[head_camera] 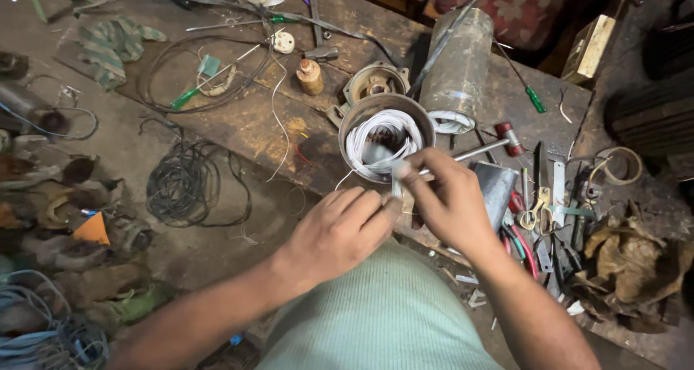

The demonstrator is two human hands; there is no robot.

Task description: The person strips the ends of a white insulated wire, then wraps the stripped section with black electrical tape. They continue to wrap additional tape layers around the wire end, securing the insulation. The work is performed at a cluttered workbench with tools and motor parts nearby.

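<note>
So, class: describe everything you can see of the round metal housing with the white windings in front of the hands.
The metal housing is a short, dull grey open cylinder, worn and grimy, standing mouth-up on the rusty workbench. Inside, white windings loop around its inner wall. The right hand pinches a white strip at its near rim; the left hand is just below it. A second casing stands behind it.

A small rectangular box (589, 48) of pale yellowish card, with a darker brown side, lies tilted at the far right edge of the counter (253, 124), well apart from the hands. A small pale green tag (210, 66) lies among the wires at the counter's far left. No signs or screens show.
</note>
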